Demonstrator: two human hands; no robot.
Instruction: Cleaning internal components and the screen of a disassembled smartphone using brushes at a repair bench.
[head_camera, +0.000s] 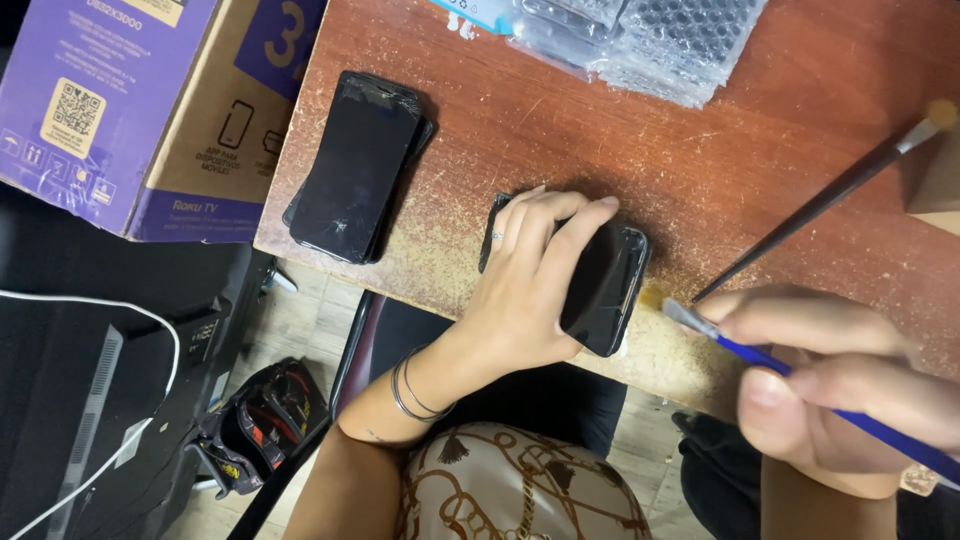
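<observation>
Phone (607, 290), black and glossy, lies at the near edge of the tabletop (760, 170), pinned under the left hand (525, 285). That grip is closed around the handset: the fingers (560, 215) curl over its far long side while the palm presses on the near part, so only the right-hand portion of the dark glass shows. A ring sits on one finger and thin bangles (412, 390) circle the wrist. The right hand (830, 375) is pinched on a blue-handled brush (800, 375), thumb and fingers pressed together on the handle, and its pale bristle tip (660, 300) sits just beside the phone's right edge (whether it touches the case cannot be told, as the hand is blurred). A second brush with a dark handle (820, 200) lies diagonally on the wood beyond, its light tip pointing toward the upper right. Further left, well apart from the hands, a small stack of dark phones (358, 168) rests on the worn reddish wood, the top one with cracked glass. Bubble-wrap bags (650, 35) lie at the far edge. Off the tabletop to the left stands a purple and brown cardboard box (130, 100).
</observation>
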